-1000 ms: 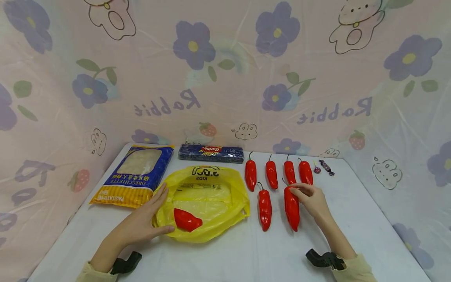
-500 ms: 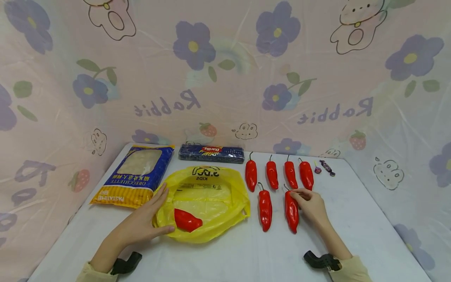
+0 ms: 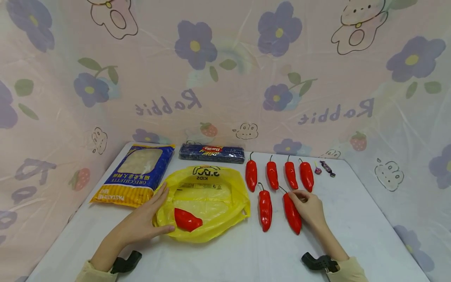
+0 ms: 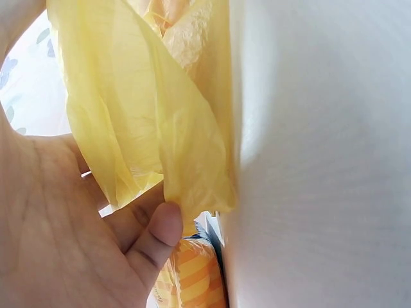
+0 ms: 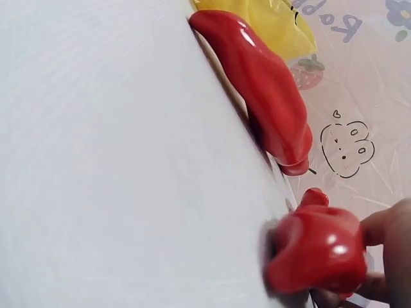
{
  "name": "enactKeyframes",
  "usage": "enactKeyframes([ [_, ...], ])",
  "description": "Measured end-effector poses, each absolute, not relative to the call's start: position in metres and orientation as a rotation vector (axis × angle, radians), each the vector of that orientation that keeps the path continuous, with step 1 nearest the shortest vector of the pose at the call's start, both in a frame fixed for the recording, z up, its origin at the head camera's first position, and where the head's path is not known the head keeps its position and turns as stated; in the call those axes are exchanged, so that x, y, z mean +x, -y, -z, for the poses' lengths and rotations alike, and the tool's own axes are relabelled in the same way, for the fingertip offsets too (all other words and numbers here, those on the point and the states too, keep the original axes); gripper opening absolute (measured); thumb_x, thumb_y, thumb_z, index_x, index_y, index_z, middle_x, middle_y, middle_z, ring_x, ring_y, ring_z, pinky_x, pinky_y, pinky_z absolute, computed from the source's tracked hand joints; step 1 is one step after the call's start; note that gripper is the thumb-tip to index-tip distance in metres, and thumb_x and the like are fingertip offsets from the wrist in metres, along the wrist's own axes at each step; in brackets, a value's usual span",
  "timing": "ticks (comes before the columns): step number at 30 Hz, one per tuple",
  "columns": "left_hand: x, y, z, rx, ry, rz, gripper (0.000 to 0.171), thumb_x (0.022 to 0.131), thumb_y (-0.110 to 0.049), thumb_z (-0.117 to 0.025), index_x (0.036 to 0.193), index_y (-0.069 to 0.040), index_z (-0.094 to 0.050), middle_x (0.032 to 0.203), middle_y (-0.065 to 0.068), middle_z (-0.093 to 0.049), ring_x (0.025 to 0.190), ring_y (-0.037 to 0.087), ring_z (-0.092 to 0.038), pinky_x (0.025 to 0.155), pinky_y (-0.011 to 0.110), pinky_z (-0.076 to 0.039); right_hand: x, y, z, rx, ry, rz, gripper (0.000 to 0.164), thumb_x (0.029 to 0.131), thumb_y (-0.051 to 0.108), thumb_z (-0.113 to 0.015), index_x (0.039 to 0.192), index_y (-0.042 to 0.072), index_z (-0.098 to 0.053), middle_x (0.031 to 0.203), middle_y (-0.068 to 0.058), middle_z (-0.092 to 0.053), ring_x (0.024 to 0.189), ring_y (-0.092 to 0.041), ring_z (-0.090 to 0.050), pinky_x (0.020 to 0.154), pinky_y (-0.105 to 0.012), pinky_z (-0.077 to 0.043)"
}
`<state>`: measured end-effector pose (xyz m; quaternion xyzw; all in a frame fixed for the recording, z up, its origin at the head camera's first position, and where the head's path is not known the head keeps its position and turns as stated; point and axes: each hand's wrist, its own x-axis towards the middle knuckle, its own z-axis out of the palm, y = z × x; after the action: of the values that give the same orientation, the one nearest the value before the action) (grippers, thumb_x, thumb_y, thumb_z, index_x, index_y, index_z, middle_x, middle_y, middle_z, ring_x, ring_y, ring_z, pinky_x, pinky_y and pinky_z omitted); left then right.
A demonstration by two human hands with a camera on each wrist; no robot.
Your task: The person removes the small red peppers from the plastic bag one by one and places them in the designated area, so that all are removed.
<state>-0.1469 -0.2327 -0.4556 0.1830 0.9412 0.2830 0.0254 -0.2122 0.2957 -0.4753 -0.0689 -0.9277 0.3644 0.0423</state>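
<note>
In the head view my right hand (image 3: 310,207) pinches a red chili pepper (image 3: 292,217) near its stem end, and the pepper lies slanted. The right wrist view shows this pepper (image 5: 314,253) end-on beside the fingers. My left hand (image 3: 141,221) lies along the left side of a yellow plastic bag (image 3: 208,235), its thumb and fingers spread and straight against the rim. Thin yellow film (image 4: 141,109) passes by the thumb in the left wrist view. A red pepper (image 3: 188,220) shows in the bag's mouth, partly hidden.
Another pepper (image 3: 265,209) lies left of the held one. Behind are several more red peppers (image 3: 251,175), a lollipop (image 3: 318,171) and a wrapped candy (image 3: 328,169). An orecchiette bag (image 3: 135,176) lies at left, a spaghetti pack (image 3: 211,154) at the back. A printed curtain (image 3: 225,90) surrounds the table.
The right hand has moved slightly left and toward the front with the chili pepper, whose stem end now leans left and lower end right. The left hand and yellow bag have stayed put.
</note>
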Motion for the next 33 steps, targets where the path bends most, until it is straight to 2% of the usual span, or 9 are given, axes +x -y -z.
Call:
enactKeyframes([
  [6, -0.1479, 0.2324, 0.4549, 0.578, -2.91, -0.875, 0.117, 0.087, -0.068, -0.077, 0.169, -0.006, -0.022, 0.179, 0.012, -0.009, 0.154, 0.052, -0.031, 0.116, 0.073, -0.037, -0.2095, -0.2944, 0.4733, -0.207, 2.84, -1.119, 0.047, 0.103, 0.037, -0.068, 0.134, 0.003, -0.069, 0.122, -0.023, -0.07, 0.109, -0.034, -0.062, 0.077, -0.027, -0.059],
  [11, -0.1487, 0.2323, 0.4558, 0.583, -2.908, -0.883, 0.117, 0.087, -0.068, -0.077, 0.169, -0.006, -0.022, 0.179, 0.012, -0.009, 0.155, 0.051, -0.029, 0.117, 0.073, -0.036, -0.2077, -0.2947, 0.4724, -0.184, 2.858, -1.103, 0.048, 0.099, 0.035, -0.074, 0.134, 0.002, -0.067, 0.121, -0.023, -0.068, 0.105, -0.034, -0.062, 0.075, -0.028, -0.058],
  [26, -0.1482, 0.2328, 0.4589, 0.59, -2.908, -0.877, 0.116, 0.087, -0.067, -0.077, 0.169, -0.006, -0.022, 0.179, 0.012, -0.009, 0.156, 0.05, -0.028, 0.118, 0.072, -0.035, -0.2079, -0.2887, 0.4803, -0.195, 2.79, -1.051, 0.041, 0.099, 0.032, -0.074, 0.125, 0.001, -0.07, 0.108, -0.018, -0.07, 0.096, -0.029, -0.06, 0.069, -0.023, -0.053],
  [33, -0.1485, 0.2339, 0.4589, 0.583, -2.912, -0.865, 0.117, 0.087, -0.068, -0.076, 0.17, -0.007, -0.02, 0.179, 0.011, -0.008, 0.156, 0.05, -0.029, 0.118, 0.072, -0.035, -0.2097, -0.2879, 0.4771, -0.204, 2.754, -1.027, 0.042, 0.099, 0.039, -0.072, 0.121, 0.003, -0.07, 0.102, -0.015, -0.071, 0.089, -0.027, -0.06, 0.064, -0.023, -0.052],
])
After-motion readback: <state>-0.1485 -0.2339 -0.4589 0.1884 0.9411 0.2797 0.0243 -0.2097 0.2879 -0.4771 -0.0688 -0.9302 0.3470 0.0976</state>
